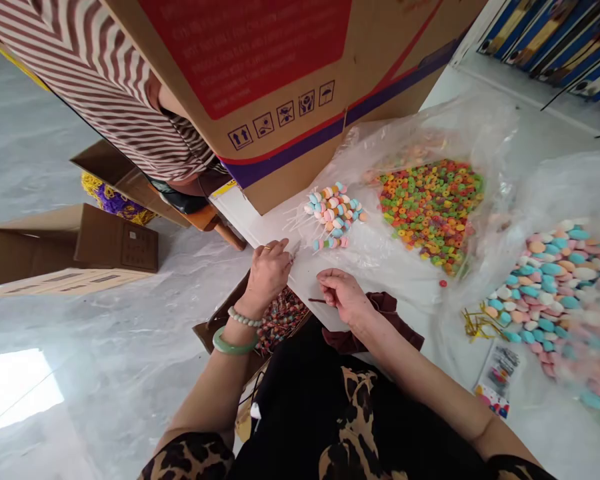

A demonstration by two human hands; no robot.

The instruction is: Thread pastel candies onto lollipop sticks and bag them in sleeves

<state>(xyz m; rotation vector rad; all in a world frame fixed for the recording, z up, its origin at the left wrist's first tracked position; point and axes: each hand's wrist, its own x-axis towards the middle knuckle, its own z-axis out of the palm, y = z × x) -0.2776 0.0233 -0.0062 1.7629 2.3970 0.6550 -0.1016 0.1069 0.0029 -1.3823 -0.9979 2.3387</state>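
At the near edge of the white bench (307, 275), the right hand (344, 297) has thumb and fingers pressed together; the left hand (273, 268) is bunched. I cannot tell what either pinches. Just beyond lie strung pastel beads (334, 213), lowest row running left to right, white string ends pointing left. Behind stands a cardboard box (300, 160).

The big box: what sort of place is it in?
Maybe a small workshop: heaped colourful pieces and the big box on a table, plus an open carton on the floor.
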